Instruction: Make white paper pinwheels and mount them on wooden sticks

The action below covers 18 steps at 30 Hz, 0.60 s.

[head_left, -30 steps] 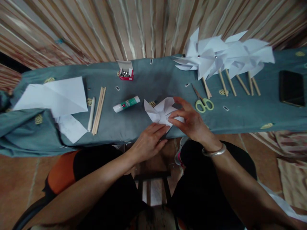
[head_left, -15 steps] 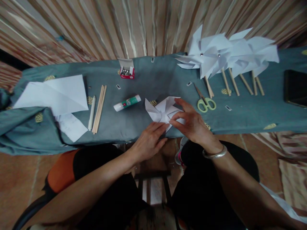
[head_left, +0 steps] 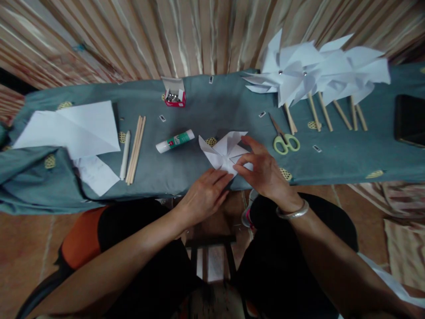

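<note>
A white paper pinwheel (head_left: pixel 225 153) with folded blades lies near the front edge of the cloth-covered table, between my two hands. My left hand (head_left: pixel 206 192) holds its near edge, fingers pressed together on the paper and thumb lower down. At the right side, my right hand (head_left: pixel 264 170) has thumb and index finger closed on a blade near the middle; its fingers cover part of the paper. To the left lies a glue stick (head_left: pixel 175 141) with a green label. Green-handled scissors (head_left: pixel 286 143) rest right of my right hand.
Several finished pinwheels on sticks (head_left: pixel 299 73) are heaped at the back right. An open red box (head_left: pixel 174 98) holds small shiny pins. Wooden sticks (head_left: pixel 135 150), a white candle-like rod (head_left: pixel 125 155) and white paper sheets (head_left: pixel 89 128) lie left. A dark device (head_left: pixel 410 119) sits far right.
Both hands stay on the pinwheel, with the right hand's fingers shifting only slightly on the blade. The whole view has moved a little; the other things keep their places.
</note>
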### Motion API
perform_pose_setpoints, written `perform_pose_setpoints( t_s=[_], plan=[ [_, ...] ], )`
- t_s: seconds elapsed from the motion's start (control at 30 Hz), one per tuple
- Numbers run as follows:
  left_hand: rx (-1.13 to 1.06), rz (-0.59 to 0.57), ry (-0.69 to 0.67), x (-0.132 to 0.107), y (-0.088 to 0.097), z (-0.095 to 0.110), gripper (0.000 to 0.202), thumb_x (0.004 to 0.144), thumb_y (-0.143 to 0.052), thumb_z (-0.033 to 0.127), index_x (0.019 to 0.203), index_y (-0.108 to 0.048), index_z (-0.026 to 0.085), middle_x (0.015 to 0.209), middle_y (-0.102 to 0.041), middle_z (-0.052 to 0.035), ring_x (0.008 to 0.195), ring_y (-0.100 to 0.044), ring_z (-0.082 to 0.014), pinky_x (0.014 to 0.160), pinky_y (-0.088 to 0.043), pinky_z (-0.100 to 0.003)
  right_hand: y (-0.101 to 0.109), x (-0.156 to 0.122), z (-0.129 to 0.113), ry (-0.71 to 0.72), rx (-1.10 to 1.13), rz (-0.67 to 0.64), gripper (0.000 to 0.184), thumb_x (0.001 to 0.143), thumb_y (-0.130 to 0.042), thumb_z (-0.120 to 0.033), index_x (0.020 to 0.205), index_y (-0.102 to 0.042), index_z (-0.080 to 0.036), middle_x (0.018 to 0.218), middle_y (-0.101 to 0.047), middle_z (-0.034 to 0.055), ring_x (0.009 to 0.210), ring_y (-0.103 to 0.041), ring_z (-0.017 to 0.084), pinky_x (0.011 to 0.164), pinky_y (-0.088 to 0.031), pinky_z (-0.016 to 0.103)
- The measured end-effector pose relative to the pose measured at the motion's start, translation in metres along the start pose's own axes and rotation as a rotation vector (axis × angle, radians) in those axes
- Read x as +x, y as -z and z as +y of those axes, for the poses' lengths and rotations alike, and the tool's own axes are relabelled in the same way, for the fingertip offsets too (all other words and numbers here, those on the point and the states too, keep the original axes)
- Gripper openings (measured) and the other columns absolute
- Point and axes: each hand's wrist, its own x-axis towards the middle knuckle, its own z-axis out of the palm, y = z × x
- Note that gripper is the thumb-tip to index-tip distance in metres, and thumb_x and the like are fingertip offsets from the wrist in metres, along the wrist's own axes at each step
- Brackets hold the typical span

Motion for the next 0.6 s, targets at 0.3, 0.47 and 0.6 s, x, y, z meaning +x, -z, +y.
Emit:
perform_pose_setpoints(
  t_s=[0.3, 0.47, 0.6],
  plan=[
    [0.018, -0.016, -0.011, 0.0002, -0.0004, -0.0007, 0.036, 0.092, -0.052, 0.018, 0.128, -0.051, 0.011, 0.113, -0.065, -0.0136, 0.104, -0.063, -0.0254, 0.087, -0.058, -0.043, -0.0027, 0.0011, -0.0032, 0.036, -0.062, 0.018, 0.014, 0.079, -0.068, -0.016, 0.066, -0.065, -0.020, 0.142, -0.055, 0.0128, 0.128, -0.054, 0.034, 0.107, -0.045, 0.053],
    [0.026, 0.019, -0.026, 0.0001, -0.0009, -0.0023, 0.032, 0.093, -0.051, 0.017, 0.124, -0.053, 0.011, 0.110, -0.065, -0.0128, 0.101, -0.064, -0.0241, 0.086, -0.059, -0.042, -0.0039, 0.0020, -0.0025, 0.022, -0.076, 0.031, 0.015, 0.078, -0.068, -0.016, 0.065, -0.065, -0.021, 0.141, -0.056, 0.0107, 0.127, -0.055, 0.033, 0.106, -0.046, 0.052],
    [-0.005, 0.008, -0.026, 0.0005, 0.0008, -0.0014, 0.031, 0.093, -0.048, 0.015, 0.123, -0.054, 0.012, 0.114, -0.062, -0.0131, 0.105, -0.063, -0.0232, 0.088, -0.059, -0.041, -0.0049, 0.0021, -0.0037, 0.014, -0.081, 0.024, 0.014, 0.078, -0.068, -0.015, 0.065, -0.065, -0.020, 0.141, -0.056, 0.0141, 0.128, -0.054, 0.034, 0.106, -0.046, 0.052]
  ],
)
